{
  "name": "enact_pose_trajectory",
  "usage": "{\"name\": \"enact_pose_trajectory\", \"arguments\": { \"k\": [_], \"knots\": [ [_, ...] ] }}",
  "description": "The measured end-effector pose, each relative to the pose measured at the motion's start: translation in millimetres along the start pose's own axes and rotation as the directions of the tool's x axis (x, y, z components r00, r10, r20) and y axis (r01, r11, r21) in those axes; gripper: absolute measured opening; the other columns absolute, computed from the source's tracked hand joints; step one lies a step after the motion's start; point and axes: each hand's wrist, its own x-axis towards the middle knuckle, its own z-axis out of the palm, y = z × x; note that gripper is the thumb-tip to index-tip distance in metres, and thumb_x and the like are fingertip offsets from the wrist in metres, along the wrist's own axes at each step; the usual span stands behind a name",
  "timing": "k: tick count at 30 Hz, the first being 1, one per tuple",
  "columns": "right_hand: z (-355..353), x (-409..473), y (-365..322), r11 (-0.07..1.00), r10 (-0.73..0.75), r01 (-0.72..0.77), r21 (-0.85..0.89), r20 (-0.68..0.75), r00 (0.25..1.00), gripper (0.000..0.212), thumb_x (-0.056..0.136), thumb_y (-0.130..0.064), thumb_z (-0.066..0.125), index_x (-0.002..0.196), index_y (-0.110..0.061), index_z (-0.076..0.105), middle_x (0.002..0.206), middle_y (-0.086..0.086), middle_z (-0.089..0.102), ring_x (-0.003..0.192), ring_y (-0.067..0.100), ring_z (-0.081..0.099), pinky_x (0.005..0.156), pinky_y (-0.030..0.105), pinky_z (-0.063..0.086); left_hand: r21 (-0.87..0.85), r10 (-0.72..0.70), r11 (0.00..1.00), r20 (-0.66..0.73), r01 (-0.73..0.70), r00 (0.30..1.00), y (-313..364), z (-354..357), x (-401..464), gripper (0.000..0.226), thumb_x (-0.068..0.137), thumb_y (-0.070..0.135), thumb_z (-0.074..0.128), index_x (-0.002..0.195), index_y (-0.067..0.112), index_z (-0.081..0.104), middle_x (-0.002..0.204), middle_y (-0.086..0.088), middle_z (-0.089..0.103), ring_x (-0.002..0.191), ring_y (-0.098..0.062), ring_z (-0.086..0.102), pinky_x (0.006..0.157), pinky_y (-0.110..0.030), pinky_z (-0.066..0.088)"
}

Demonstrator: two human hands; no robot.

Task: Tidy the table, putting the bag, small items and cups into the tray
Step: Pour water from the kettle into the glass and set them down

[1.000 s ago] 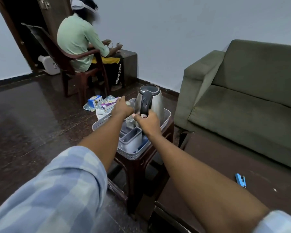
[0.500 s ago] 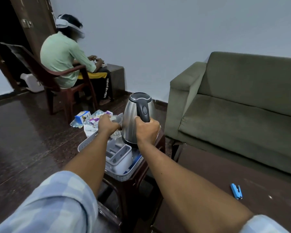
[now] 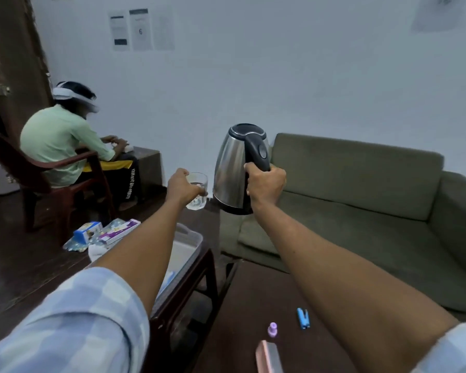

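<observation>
Tray [image 3: 191,235] is my landmark: it sits on the small dark stool-like stand, and most of it is hidden under my left forearm, so I can't tell what is inside. My left hand [image 3: 183,188] is wrapped around a clear glass cup [image 3: 198,193], held in the air above and beyond the tray's far end. My right hand [image 3: 265,184] is clenched on the black handle of a steel kettle [image 3: 233,168], lifted upright just to the right of the cup and well above the tray.

I judge this to be the carrying step, with both items airborne and neither set down. The cup belongs in the tray; the next move calls for lowering it straight into a free spot there, keeping it upright, since there may be a little liquid in it, though I can't be sure.

To the tray's right, on the low dark table [image 3: 253,305], a blue clip [image 3: 303,318], a small purple item [image 3: 272,329] and a pinkish object [image 3: 268,356] remain to be collected. On the floor left of the tray lie some small boxes [image 3: 105,232].
</observation>
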Motion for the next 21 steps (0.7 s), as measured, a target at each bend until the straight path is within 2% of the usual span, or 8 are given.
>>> {"name": "enact_pose_trajectory", "arguments": {
  "k": [4,7,10,13,17,19,21],
  "knots": [
    [-80.1,27.2,-10.0,0.999,-0.005,0.001,-0.049,-0.086,0.996,0.032,0.063,-0.027,0.069,0.049,-0.015,0.043,0.055,0.012,0.042,0.055,0.026,0.038,0.047,0.053,0.046,-0.083,0.094,0.993,0.075,-0.088,0.993,76.8,54.5,-34.1,0.083,0.066,0.022,0.094,0.137,0.006,0.054,0.134,-0.013,0.064,0.124,-0.031,0.061,0.089,-0.028,0.044],
    [-151.6,42.8,-9.2,0.990,-0.033,0.010,-0.142,-0.155,0.987,0.033,0.063,-0.030,0.070,0.048,-0.016,0.043,0.054,0.013,0.043,0.053,0.025,0.041,0.046,0.052,0.046,-0.151,0.159,0.979,0.141,-0.137,0.977,127.7,100.9,-68.5,0.083,0.064,0.021,0.097,0.136,0.006,0.057,0.133,-0.012,0.065,0.124,-0.028,0.061,0.101,-0.034,0.051],
    [-214.9,53.2,0.3,0.976,-0.032,-0.021,-0.214,-0.240,0.970,0.030,0.064,-0.030,0.071,0.049,-0.015,0.050,0.060,0.029,0.056,0.053,0.028,0.050,0.049,0.052,0.053,-0.215,0.199,0.964,0.196,-0.156,0.960,164.5,146.2,-101.8,0.084,0.062,0.017,0.098,0.135,0.004,0.059,0.134,-0.013,0.065,0.121,-0.027,0.063,0.103,-0.035,0.052],
    [-270.1,60.1,13.7,0.968,-0.017,-0.062,-0.242,-0.312,0.950,0.028,0.064,-0.032,0.070,0.052,-0.013,0.055,0.068,0.032,0.064,0.054,0.029,0.053,0.052,0.053,0.056,-0.202,0.223,0.963,0.240,-0.177,0.945,187.8,188.9,-132.2,0.083,0.062,0.020,0.098,0.135,0.006,0.061,0.135,-0.013,0.060,0.117,-0.025,0.062,0.093,-0.025,0.046],
    [-329.0,67.0,33.4,0.957,-0.002,-0.106,-0.271,-0.370,0.929,0.029,0.063,-0.034,0.068,0.053,-0.009,0.057,0.058,0.025,0.060,0.052,0.033,0.055,0.051,0.052,0.057,-0.208,0.245,0.960,0.313,-0.186,0.918,201.2,237.8,-162.0,0.089,0.061,0.020,0.099,0.139,0.008,0.057,0.138,-0.012,0.054,0.126,-0.027,0.058,0.103,-0.030,0.047],
    [-351.5,70.9,44.5,0.955,0.007,-0.122,-0.270,-0.391,0.920,0.027,0.063,-0.034,0.068,0.052,-0.011,0.057,0.061,0.026,0.063,0.053,0.039,0.057,0.052,0.053,0.057,-0.212,0.242,0.961,0.344,-0.176,0.907,203.5,259.5,-172.6,0.090,0.060,0.020,0.099,0.139,0.009,0.057,0.138,-0.010,0.054,0.126,-0.026,0.058,0.101,-0.029,0.047],
    [-369.7,74.2,56.2,0.956,0.014,-0.129,-0.264,-0.396,0.918,0.029,0.061,-0.034,0.067,0.054,-0.007,0.058,0.064,0.030,0.062,0.052,0.032,0.052,0.051,0.055,0.056,-0.215,0.234,0.963,0.373,-0.161,0.898,202.0,275.7,-181.5,0.090,0.060,0.019,0.098,0.139,0.010,0.057,0.138,-0.010,0.054,0.126,-0.026,0.058,0.096,-0.025,0.045]
  ]
}}
